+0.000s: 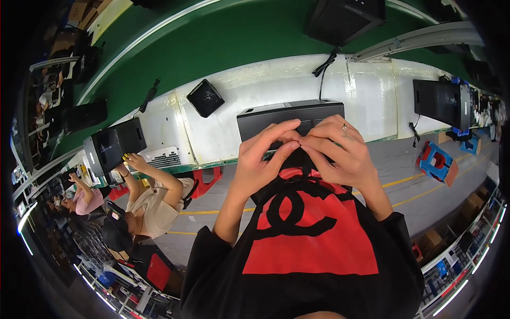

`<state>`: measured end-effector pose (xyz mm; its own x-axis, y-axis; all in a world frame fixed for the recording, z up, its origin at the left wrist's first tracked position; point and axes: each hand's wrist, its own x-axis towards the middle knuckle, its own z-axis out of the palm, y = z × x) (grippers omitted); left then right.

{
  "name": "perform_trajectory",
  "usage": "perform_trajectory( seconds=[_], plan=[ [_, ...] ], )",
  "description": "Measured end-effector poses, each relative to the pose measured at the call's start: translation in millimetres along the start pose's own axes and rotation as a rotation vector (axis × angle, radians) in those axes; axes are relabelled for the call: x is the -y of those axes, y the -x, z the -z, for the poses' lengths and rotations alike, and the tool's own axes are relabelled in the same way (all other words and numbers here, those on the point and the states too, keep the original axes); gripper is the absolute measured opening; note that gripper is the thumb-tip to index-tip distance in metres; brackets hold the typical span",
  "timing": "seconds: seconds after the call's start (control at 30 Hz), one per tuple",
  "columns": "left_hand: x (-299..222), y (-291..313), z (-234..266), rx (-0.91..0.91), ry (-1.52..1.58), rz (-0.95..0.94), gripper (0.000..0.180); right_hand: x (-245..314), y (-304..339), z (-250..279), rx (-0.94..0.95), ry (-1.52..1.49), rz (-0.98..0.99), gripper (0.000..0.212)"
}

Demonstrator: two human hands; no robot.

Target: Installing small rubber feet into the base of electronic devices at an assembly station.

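My left hand and my right hand meet in front of my chest, thumbs and fingertips pinched together. Whatever is between the fingertips, if anything, is too small to make out. A ring shows on a right finger. Just beyond and partly behind my fingers is a long black case with a vented part, lying on the white bench top. A black cable runs from behind the case toward the green belt.
A black box-shaped container sits on the bench to the left. Along the far side runs a green belt carrying a large black unit. Another black unit stands right. At left, a co-worker handles a black case. Stools stand on the floor.
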<state>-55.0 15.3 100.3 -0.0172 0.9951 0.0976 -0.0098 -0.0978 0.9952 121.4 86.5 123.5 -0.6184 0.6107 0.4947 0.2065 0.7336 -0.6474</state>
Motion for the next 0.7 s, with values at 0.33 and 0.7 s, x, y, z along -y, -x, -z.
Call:
perform_trajectory(
  seconds=[0.33, 0.7],
  plan=[
    [16, 7, -5, -0.122, 0.286, 0.137, 0.027, 1, 12, -26, -0.171, -0.158, -0.100, 0.018],
    [32, 11, -13, -0.249, 0.309, 0.109, 0.008, 12, 16, -38, -0.217, -0.824, -0.740, 0.008]
  ],
)
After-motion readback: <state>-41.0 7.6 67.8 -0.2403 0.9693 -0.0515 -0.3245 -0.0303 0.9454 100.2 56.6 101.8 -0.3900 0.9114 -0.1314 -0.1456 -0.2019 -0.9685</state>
